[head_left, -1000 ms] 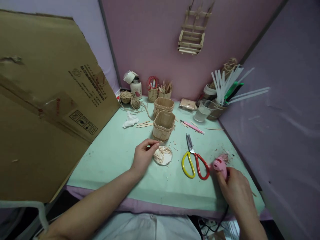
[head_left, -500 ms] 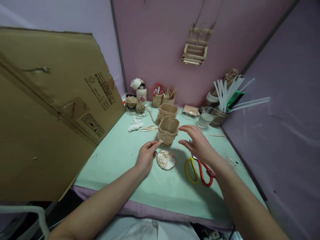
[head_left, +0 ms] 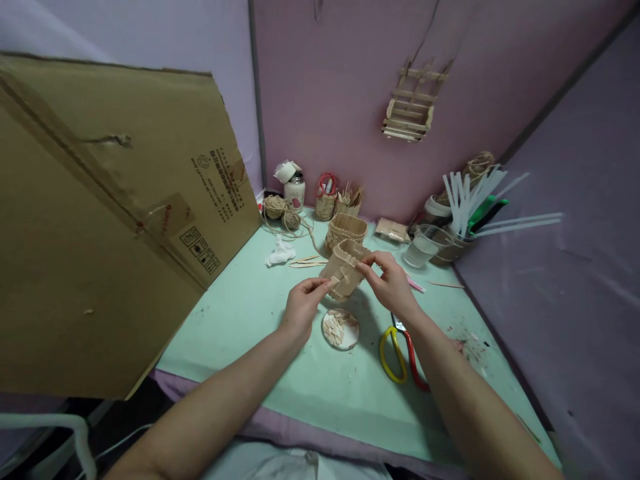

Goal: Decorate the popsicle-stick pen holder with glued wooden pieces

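A small tan wooden box (head_left: pixel 341 279) with a braided rim stands tilted at the middle of the table. My right hand (head_left: pixel 393 283) pinches its right rim. Between the fingertips of my left hand (head_left: pixel 304 305) is a small wooden chip (head_left: pixel 334 282), held against the box's front face. Just below lies a round white dish (head_left: pixel 353 340) with many pale wooden chips (head_left: pixel 338 327) in it. A second braided-rim box (head_left: pixel 346 228) stands right behind the first.
Scissors (head_left: pixel 393 360) with yellow and red handles lie below my right forearm. Twine balls (head_left: pixel 275 207), a white cloth (head_left: pixel 281 252) and thin sticks (head_left: pixel 307 263) are at the left. A clear cup (head_left: pixel 423 248) and white glue sticks (head_left: pixel 470 197) stand right; a cardboard sheet (head_left: pixel 115 233) leans left.
My right hand has closed on the box's rim, and the box now tilts. The left hand has brought the chip up to its front. The whole view has shifted slightly.
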Demonstrator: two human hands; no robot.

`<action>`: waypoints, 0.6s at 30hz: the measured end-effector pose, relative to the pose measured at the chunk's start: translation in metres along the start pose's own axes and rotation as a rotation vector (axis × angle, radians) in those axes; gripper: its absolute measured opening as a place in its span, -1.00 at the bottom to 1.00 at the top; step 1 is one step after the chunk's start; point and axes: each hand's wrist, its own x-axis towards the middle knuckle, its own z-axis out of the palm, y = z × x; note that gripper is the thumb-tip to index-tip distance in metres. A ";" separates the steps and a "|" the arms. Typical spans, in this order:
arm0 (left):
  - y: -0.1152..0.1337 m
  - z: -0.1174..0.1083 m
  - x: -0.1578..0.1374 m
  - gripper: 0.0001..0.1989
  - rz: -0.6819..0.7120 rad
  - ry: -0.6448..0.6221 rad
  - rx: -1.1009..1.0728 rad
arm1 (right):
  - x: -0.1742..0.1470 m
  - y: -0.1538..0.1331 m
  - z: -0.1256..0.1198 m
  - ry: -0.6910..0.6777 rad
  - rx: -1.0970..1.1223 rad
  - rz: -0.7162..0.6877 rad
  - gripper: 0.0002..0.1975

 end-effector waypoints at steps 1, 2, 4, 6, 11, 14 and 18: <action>0.003 0.002 0.001 -0.68 0.015 -0.002 0.019 | -0.001 0.000 0.001 0.025 0.026 0.051 -0.82; 0.006 0.004 0.003 -0.69 0.025 0.002 0.047 | -0.001 0.001 0.001 0.045 0.057 0.100 -0.81; 0.009 0.007 0.007 -0.71 0.045 0.034 0.123 | -0.002 0.005 0.002 0.073 0.140 0.184 -0.79; 0.009 0.012 0.012 -0.75 0.096 0.095 0.200 | -0.003 0.010 0.004 0.097 0.229 0.247 -0.77; 0.009 0.025 0.023 -0.92 0.198 0.159 0.346 | 0.000 0.018 0.006 0.160 0.377 0.312 -0.78; 0.011 0.032 0.028 -0.90 0.156 0.123 0.392 | 0.001 0.019 0.006 0.172 0.412 0.324 -0.78; 0.012 0.035 0.034 -0.88 0.126 0.107 0.402 | 0.002 0.020 0.004 0.186 0.433 0.338 -0.79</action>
